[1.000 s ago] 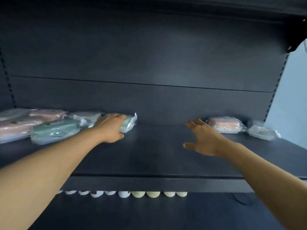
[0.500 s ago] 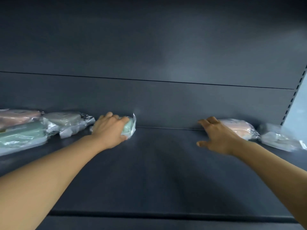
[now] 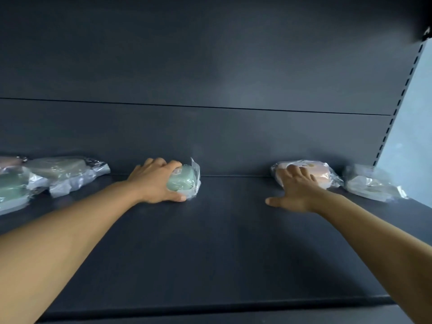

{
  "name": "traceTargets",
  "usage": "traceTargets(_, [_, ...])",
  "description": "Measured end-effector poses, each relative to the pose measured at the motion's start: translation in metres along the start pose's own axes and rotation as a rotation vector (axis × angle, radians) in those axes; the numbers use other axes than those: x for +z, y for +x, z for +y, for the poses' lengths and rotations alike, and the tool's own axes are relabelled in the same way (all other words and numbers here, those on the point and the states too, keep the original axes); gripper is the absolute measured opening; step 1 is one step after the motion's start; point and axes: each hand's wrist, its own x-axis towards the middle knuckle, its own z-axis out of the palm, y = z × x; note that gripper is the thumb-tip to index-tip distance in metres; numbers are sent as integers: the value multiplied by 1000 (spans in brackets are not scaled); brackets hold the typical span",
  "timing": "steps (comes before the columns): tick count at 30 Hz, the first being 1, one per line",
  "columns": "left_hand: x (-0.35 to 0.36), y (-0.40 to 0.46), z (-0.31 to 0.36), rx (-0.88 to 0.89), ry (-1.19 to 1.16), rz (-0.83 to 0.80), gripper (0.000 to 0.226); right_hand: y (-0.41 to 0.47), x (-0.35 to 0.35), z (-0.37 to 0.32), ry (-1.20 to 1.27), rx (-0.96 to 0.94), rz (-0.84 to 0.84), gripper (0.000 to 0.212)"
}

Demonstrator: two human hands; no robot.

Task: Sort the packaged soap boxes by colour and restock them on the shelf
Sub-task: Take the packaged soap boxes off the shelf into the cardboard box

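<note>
Green soap pack [image 3: 183, 182] gripped at the back of the dark shelf [image 3: 222, 242].
Left hand [image 3: 156, 181] curls round it; right hand [image 3: 297, 191] lays spread, straight fingers on the pink soap pack [image 3: 320, 173].

This looks like a shop aisle: a dark metal display shelf [image 3: 210, 242] with a panelled back wall [image 3: 210, 66] and a slotted upright [image 3: 402, 90] at the right (the kind retail racking hangs on), carrying plastic-wrapped soap packs [image 3: 67, 174] laid out as stock.
</note>
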Motion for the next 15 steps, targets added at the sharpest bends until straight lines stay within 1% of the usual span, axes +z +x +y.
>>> traceTargets(2, [-2,0,2,4,-14,7,88,1,-6,-8,95,-76,55,88])
traceTargets(3, [-2,-1,4,2,-24,4,87,3,-11,-8,153,-82,105,86])
traceTargets(5, [-3,-1,7,-2,-43,6,87,9,-19,-1,209,-9,188,84])
traceTargets(6, [-2,-2,9,-2,-50,10,87,12,-20,5,199,51,186,85])
traceTargets(7, [-2,-3,10,-3,-56,11,87,13,-20,11,164,116,142,87])
traceTargets(9, [-2,-3,12,-9,-68,14,87,13,-13,17,56,193,1,93])
traceTargets(10, [-2,-3,12,-12,-69,15,87,11,-9,15,7,186,-38,94])
traceTargets(11, [-1,-2,13,-13,-66,15,87,9,-7,11,-29,152,-40,92])
traceTargets(13, [-1,-1,12,-14,-50,7,89,6,-11,-5,-45,38,19,82])
traceTargets(15, [0,-2,13,-11,-31,-14,93,3,-23,-22,22,-48,78,71])
